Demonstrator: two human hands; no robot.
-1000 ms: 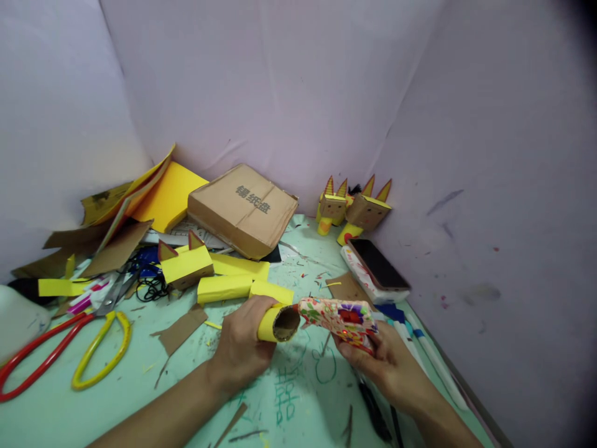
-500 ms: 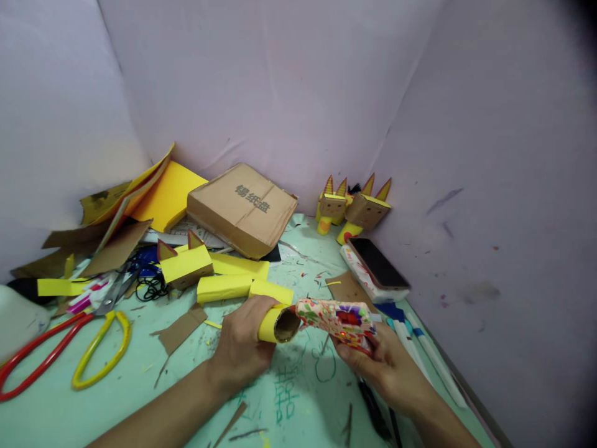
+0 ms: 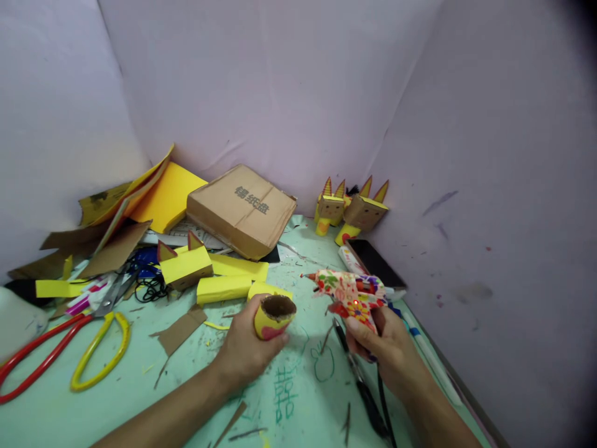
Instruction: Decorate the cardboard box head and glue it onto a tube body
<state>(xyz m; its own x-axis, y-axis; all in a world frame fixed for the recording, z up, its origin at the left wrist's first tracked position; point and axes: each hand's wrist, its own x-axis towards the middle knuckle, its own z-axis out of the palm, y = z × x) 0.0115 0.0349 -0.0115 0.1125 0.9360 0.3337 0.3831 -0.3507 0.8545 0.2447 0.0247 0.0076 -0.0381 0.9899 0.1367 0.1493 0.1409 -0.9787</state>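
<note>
My left hand (image 3: 247, 348) is closed around a yellow paper-wrapped cardboard tube (image 3: 276, 316), its open end tilted up toward me and a pink-red patch on its side. In my right hand (image 3: 385, 348) is a floral-patterned glue gun (image 3: 352, 295), its small red light lit and its nozzle pointing left, apart from the tube. Behind my left hand lie more yellow tubes (image 3: 224, 289). Left of them sits a yellow-topped cardboard box head with two pointed ears (image 3: 186, 266).
Red-and-yellow-handled scissors (image 3: 109, 305) lie at the left. A cardboard box (image 3: 240, 211) stands at the back, with two eared cardboard figures (image 3: 366, 211) to its right. A phone (image 3: 375, 261) rests near the right wall. A black-handled craft tool (image 3: 368, 398) lies beside the glue gun's cord.
The glue gun has moved away from the tube, to the right and up. My left hand has turned the tube so its opening faces more upward and the pink-red patch shows.
</note>
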